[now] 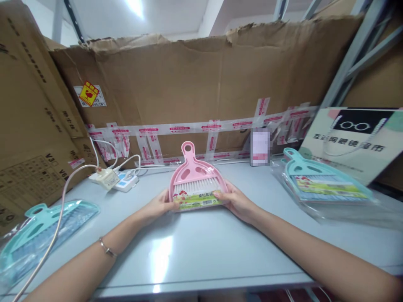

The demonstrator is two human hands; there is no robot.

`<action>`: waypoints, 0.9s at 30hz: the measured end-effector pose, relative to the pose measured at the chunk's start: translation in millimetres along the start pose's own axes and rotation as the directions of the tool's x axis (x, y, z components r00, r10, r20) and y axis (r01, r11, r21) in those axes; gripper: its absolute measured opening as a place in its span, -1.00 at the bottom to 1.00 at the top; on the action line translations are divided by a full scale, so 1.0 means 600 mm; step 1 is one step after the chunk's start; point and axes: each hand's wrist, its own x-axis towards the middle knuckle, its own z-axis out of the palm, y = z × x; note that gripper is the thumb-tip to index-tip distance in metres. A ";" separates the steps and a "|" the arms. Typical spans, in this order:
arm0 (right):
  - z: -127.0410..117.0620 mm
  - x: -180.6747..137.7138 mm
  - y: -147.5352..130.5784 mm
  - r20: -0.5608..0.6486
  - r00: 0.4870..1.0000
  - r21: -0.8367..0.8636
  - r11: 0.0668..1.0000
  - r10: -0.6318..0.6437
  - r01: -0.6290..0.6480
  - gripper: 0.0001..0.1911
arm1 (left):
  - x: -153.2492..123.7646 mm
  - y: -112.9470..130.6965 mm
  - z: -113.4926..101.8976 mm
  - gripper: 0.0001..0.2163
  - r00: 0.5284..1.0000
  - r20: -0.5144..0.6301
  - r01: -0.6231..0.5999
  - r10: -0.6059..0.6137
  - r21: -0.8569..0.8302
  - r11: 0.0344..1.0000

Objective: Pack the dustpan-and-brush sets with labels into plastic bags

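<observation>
A pink dustpan and brush set (199, 170) is held upright in front of me, its handle with a round hole pointing up. White bristles show across its middle, and a printed card with red mushrooms covers the lower part. My left hand (160, 203) grips its lower left edge. On the lower right edge, my right hand (234, 201) has its thumb pressed over the card. Both hands are closed on the set. Its back and most of the fingers behind it are hidden.
Turquoise dustpan sets in clear plastic lie at the left (47, 226) and right (327, 176). A power strip (126, 181) with plugged-in adapter stands at the back left; its cable crosses the left side. A phone (260, 147) leans against the cardboard (189, 84), near a paper bag (355, 142).
</observation>
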 end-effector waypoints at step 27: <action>0.028 0.008 -0.001 0.006 0.822 -0.549 0.685 -0.570 0.479 -0.88 | 0.052 0.008 0.057 -0.71 0.676 -0.730 -0.337 0.103 -0.182 0.924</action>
